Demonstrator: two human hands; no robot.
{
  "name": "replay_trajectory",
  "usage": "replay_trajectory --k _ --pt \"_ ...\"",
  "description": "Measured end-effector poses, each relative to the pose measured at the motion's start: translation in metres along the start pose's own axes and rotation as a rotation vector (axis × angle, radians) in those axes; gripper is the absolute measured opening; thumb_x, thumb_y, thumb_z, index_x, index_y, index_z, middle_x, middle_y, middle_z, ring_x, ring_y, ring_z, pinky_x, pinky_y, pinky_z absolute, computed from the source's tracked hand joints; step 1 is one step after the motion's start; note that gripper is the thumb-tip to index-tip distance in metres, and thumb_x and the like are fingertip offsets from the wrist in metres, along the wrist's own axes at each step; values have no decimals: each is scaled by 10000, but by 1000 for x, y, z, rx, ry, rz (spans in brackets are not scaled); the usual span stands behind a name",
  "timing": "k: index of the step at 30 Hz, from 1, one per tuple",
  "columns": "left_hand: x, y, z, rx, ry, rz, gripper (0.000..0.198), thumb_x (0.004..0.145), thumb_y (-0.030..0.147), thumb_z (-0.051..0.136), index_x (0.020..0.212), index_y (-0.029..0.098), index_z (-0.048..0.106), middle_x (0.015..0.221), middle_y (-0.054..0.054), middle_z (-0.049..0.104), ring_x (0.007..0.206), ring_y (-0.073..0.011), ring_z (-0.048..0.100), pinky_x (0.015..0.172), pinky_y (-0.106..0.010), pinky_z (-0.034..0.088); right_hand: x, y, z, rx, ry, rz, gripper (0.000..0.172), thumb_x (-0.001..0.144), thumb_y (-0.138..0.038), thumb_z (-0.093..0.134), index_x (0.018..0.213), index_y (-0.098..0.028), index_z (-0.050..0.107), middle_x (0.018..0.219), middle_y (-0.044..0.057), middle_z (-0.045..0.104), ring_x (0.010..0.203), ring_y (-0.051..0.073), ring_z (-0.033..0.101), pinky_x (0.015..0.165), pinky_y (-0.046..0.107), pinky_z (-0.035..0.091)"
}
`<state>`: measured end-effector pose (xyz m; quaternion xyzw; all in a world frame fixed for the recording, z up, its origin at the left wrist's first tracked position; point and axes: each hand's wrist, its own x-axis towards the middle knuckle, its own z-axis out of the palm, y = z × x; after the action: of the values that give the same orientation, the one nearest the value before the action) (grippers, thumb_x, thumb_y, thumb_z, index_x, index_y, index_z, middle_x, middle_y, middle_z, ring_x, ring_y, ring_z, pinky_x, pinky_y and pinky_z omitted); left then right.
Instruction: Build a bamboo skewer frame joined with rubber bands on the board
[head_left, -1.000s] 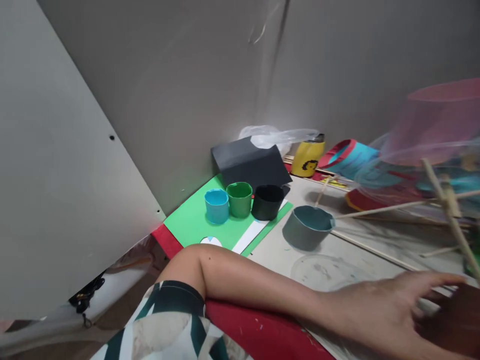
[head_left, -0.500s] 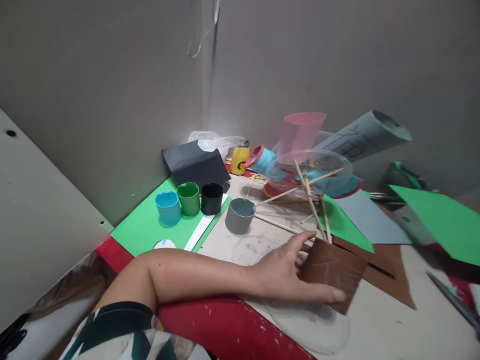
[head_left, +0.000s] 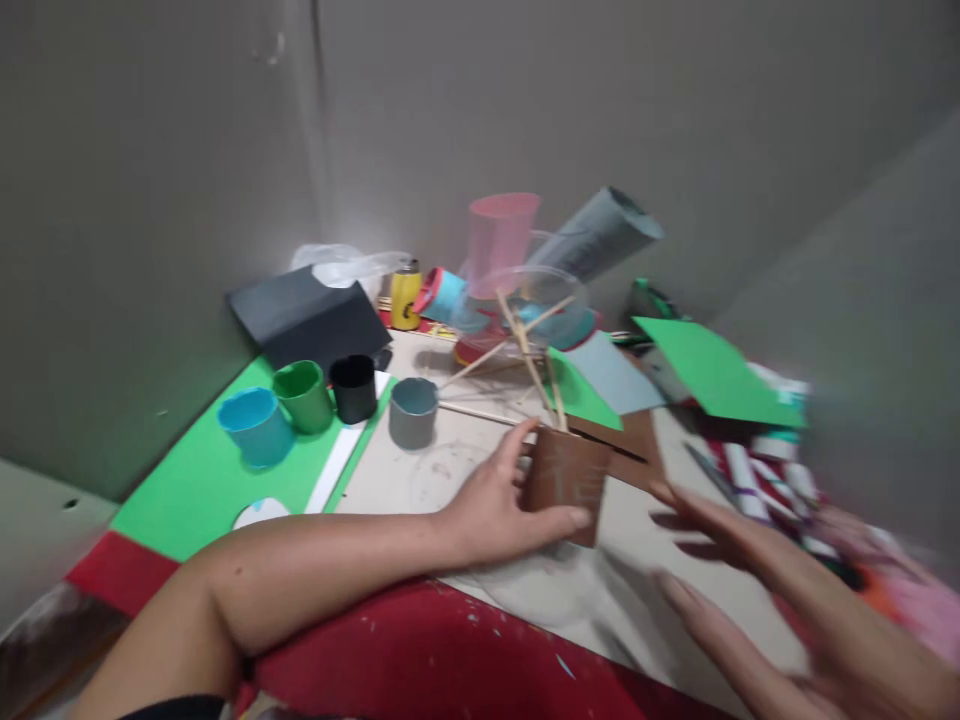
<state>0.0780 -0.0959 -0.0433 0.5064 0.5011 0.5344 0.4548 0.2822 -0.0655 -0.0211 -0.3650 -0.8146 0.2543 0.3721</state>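
Brown card-like piece (head_left: 568,480) is pinched in the left hand (head_left: 484,505), thumb over the near face and fingers round the side edge, probably so it stays steady with most of the scribbles uncovered. Right hand's (head_left: 862,640) off to its right, fingers spread, holding nothing I can see, and the grey cup (head_left: 412,415) sits past the left wrist, likely there to be reachable without crowding the fingers.
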Motion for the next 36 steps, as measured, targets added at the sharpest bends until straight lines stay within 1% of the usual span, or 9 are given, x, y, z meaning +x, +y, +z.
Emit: replay_trajectory --k 3,8,11,14,19,23,28,31,36 --pt "2 0 1 4 -4 18 922 711 323 722 1467 261 197 1376 -153 465 992 -233 627 864 -416 515 17 -1 7 99 -2 41 637 844 -403 610 1414 -472 333 1400 40 463 1217 312 492 952 543 452" --pt "3 0 1 89 -16 27 896 724 291 716 1462 243 210 1220 -123 600 995 -229 626 885 -415 499 26 12 26 309 -48 224 772 837 -434 634 1476 -369 207 1439 94 419 1310 286 414 988 493 443" --pt "2 1 1 116 -25 43 923 698 299 747 1457 256 223 1319 -134 529 1027 -228 621 899 -396 494 22 12 32 444 -137 355 854 819 -457 650 1498 -314 152 1419 135 447 1281 288 460 1002 493 429" --pt "1 4 2 141 -79 84 939 685 289 759 1457 268 224 1420 -135 425 1093 -236 594 920 -378 488 21 6 33 563 -182 378 890 817 -423 660 1509 -306 113 1390 128 491 1195 272 549 1021 491 412" --pt "-3 13 4 207 -123 127 925 705 288 748 1461 278 215 1426 -133 417 1136 -244 565 949 -388 476 27 2 25 688 -171 412 902 791 -405 688 1505 -295 147 1292 118 584 1091 270 618 956 476 471" --pt "2 18 0 252 -4 140 802 779 294 681 1447 268 236 1372 -129 460 1110 -210 567 988 -402 449 35 8 14 808 -51 449 848 791 -427 682 1481 -311 203 1286 104 592 1138 274 588 974 481 458" --pt "18 13 -13 420 139 96 526 834 277 593 1328 232 416 1202 -102 581 1084 -207 567 974 -425 446 44 15 7 954 70 508 596 809 -425 654 1354 -355 423 1353 37 543 1225 262 516 1004 453 435" --pt "26 6 -21 554 113 50 444 825 243 577 1259 202 492 1132 -102 620 1036 -210 586 935 -422 463 45 16 6 1039 55 543 547 810 -440 646 1321 -343 475 1317 43 567 1175 277 551 940 452 480" --pt "26 -1 -24 806 43 100 432 798 164 557 1230 171 541 1114 -107 651 1005 -216 594 925 -426 461 43 14 4 1086 38 585 512 821 -410 637 1305 -336 489 1343 47 548 1120 270 582 838 408 527"
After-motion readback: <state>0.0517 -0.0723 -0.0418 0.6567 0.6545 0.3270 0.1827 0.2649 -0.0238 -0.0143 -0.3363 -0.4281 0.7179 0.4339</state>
